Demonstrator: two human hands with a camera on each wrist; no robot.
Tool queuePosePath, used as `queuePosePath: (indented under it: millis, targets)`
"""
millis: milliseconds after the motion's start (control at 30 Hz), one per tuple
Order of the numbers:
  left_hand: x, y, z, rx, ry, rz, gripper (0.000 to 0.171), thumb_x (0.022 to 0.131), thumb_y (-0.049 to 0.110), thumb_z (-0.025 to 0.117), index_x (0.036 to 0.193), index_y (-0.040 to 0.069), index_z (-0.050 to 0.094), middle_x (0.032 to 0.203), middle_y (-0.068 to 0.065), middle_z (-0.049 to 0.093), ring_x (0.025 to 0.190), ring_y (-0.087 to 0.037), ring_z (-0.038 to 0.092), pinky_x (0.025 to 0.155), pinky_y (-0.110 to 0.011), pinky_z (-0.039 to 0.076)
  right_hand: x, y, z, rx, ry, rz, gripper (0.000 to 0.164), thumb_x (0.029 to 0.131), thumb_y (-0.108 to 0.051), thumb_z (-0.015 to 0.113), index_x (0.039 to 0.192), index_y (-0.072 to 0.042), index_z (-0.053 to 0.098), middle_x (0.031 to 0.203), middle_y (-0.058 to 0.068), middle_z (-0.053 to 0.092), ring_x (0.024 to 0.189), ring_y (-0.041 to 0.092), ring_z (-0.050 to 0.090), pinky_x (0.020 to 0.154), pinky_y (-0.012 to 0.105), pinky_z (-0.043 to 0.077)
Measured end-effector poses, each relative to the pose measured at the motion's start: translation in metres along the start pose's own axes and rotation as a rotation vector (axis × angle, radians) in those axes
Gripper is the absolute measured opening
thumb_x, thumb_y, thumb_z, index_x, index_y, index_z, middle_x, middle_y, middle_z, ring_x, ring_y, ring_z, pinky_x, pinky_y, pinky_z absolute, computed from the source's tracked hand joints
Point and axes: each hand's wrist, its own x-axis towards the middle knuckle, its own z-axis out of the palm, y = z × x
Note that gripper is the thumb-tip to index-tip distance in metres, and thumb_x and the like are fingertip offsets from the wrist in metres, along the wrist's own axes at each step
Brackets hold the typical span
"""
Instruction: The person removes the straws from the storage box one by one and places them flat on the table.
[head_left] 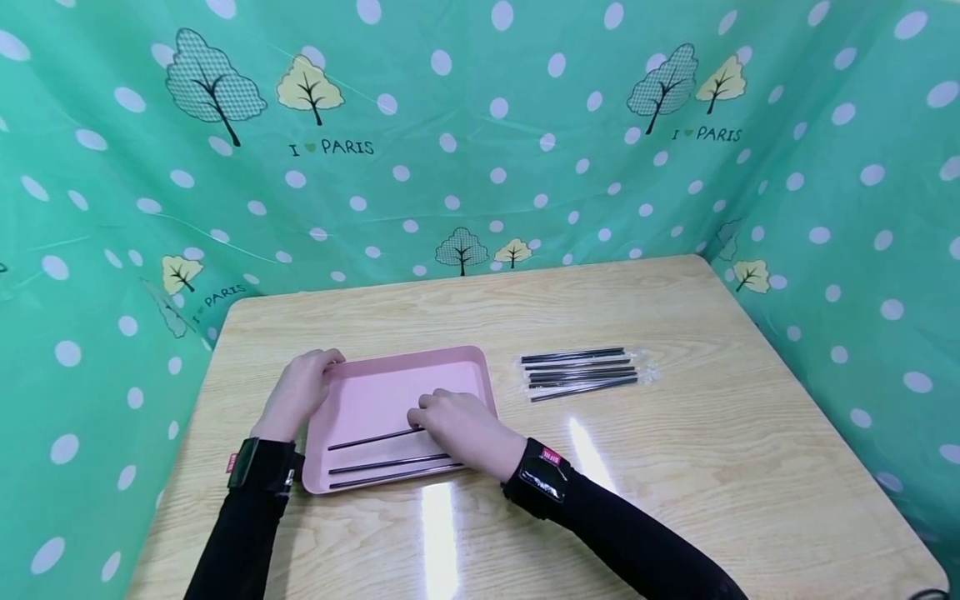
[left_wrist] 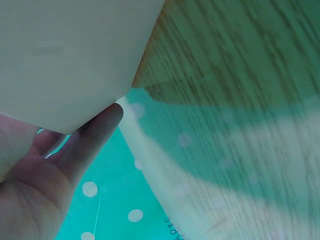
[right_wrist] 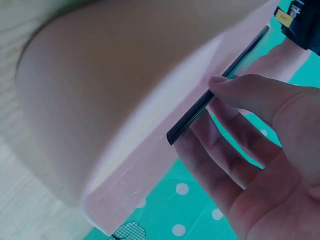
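Note:
A pink tray (head_left: 405,379) lies on the table. At its far left corner my left hand (head_left: 298,392) grips the rim; the left wrist view has its fingers (left_wrist: 95,137) against the tray's pale underside (left_wrist: 65,55). Inside the tray my right hand (head_left: 467,427) pinches a slim black straw (right_wrist: 192,116) in clear film between thumb and fingertips. Two more black straws (head_left: 386,464) lie along the tray's near side, roughly parallel to it. Their right ends are hidden under my right hand.
Right of the tray, several black straws (head_left: 581,375) in clear wrappers lie side by side on the wooden table (head_left: 675,467). A green dotted cloth (head_left: 495,200) hangs behind the table and at both sides. A dark cable (head_left: 928,593) shows at the near right corner.

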Motion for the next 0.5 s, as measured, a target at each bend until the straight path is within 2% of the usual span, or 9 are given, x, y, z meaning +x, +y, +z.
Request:
queuePosePath:
  millis: [200,300,500]
  targets:
    - [0.0,0.002,-0.001,-0.003,0.003,0.001,0.02,0.092,-0.015,0.059,0.106,-0.006,0.071,0.102,-0.027,0.072,0.101,-0.046,0.07,0.089,-0.059,0.059,-0.003,0.003,-0.007,0.016,-0.01,0.008,0.022,0.094,-0.001,0.065,0.099,-0.021,0.073,0.086,-0.006,0.066,0.079,0.01,0.062,0.061,0.022,0.053]
    - [0.0,0.002,-0.001,-0.013,0.002,0.0,0.02,0.092,-0.015,0.06,0.106,-0.006,0.071,0.103,-0.028,0.072,0.102,-0.046,0.069,0.09,-0.059,0.058,-0.008,0.007,-0.012,0.034,0.016,0.018,0.024,0.092,0.001,0.066,0.1,-0.02,0.074,0.086,-0.005,0.067,0.079,0.01,0.063,0.062,0.021,0.053]
    - [0.0,0.001,-0.001,-0.024,-0.001,-0.008,0.021,0.093,-0.015,0.058,0.108,-0.007,0.071,0.105,-0.028,0.072,0.104,-0.046,0.069,0.092,-0.059,0.058,-0.019,0.021,-0.025,0.047,0.014,0.086,0.026,0.091,0.001,0.07,0.105,-0.021,0.075,0.089,-0.005,0.068,0.08,0.009,0.062,0.057,0.018,0.051]
